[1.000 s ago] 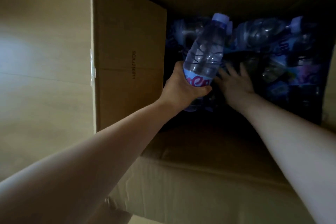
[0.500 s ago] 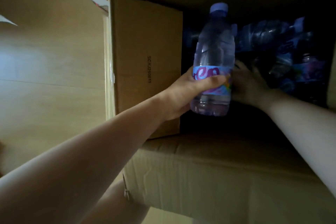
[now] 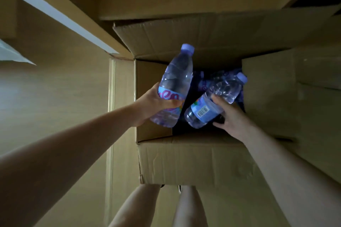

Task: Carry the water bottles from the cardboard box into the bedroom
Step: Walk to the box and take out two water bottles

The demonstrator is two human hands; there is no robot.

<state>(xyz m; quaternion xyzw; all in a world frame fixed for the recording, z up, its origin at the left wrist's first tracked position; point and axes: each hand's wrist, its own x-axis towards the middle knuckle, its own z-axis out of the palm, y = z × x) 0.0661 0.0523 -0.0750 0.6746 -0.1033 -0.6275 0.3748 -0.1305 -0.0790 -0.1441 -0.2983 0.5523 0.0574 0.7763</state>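
Now two bottles are coming out, the carrying is not yet begun

Nearest to the camera, the person's bare legs (image 3: 186, 206) are standing just beside the front wall of the box (image 3: 193, 160), so the person is not walking anywhere yet. I judge the task to be at its early part: the picking is under way, and the whole walk to the bedroom is remaining.

A little farther, the left hand (image 3: 156, 104) is gripping the left bottle (image 3: 175, 86) around its label, fingers curled about the lower body. This bottle is tilting slightly, cap up and away, above the left edge of the opening. The right hand (image 3: 230, 116) is holding the right bottle (image 3: 215, 99) from its right side, fingers wrapping the label area. This bottle is lying more slanted, with its cap pointing far right and its base toward the middle, over the opening.

Deeper inside, more bottles (image 3: 201, 81) are showing in the dark; how many, I cannot tell. They are waiting for later trips, I think.
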